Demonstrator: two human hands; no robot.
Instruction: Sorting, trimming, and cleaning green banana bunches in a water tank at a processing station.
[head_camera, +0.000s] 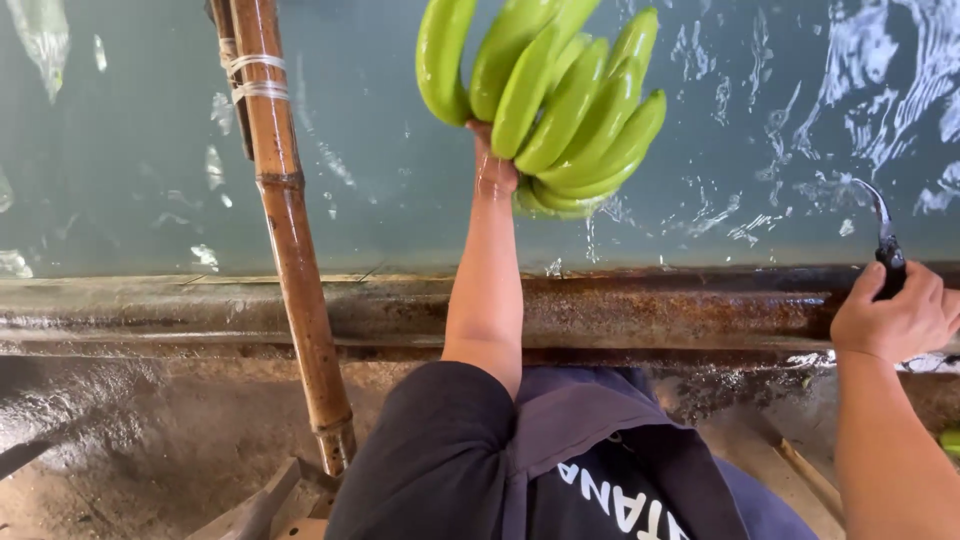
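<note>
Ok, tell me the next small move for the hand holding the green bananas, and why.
Probably lower the bunch of green bananas into the water tank. The left hand holds it out over the water, past the rusty rim, while the right hand rests at the rim gripping a curved knife, its blade away from the fruit.

The person is wearing a black short-sleeved shirt (430, 460) with white lettering on the chest. A dark purple apron (600, 420) is hanging over it, and both forearms are showing bare.
</note>
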